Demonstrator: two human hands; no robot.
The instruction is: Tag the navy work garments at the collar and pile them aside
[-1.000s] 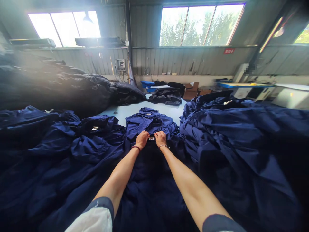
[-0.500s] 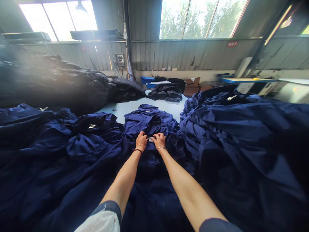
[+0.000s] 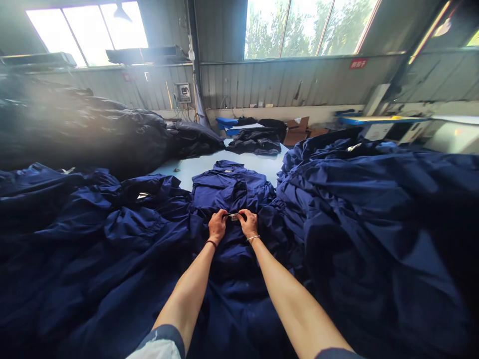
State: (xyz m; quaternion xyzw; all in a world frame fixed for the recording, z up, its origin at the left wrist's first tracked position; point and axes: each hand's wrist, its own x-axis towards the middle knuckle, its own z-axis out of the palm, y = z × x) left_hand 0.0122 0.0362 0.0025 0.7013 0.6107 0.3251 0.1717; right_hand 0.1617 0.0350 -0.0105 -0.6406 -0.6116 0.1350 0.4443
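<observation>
You're working in a big shed, with a corrugated metal wall behind everything and a tall window showing trees. Over on the right, a blue-edged board and cardboard boxes sit by that wall. In front of you, a pale tabletop runs away toward the far end, where a black garment pile lies. A huge black bundle looms at the far left. Navy fabric heaps crowd in on both sides: the left heap and the right heap, and they spill toward your arms.

Right at the centre, there's the navy garment, collar toward the far end, lying bunched on the tabletop between those heaps. Your left hand and right hand are close together on it, just a narrow gap between them, and both sets of fingertips come in on a small silvery tag at the garment's middle. You're pinching it from either side, grip closed right down on that piece; it's too small to tell whether it's a label or a zip slider. A dark cord bracelet sits on your left wrist, a thin bangle on your right.
</observation>
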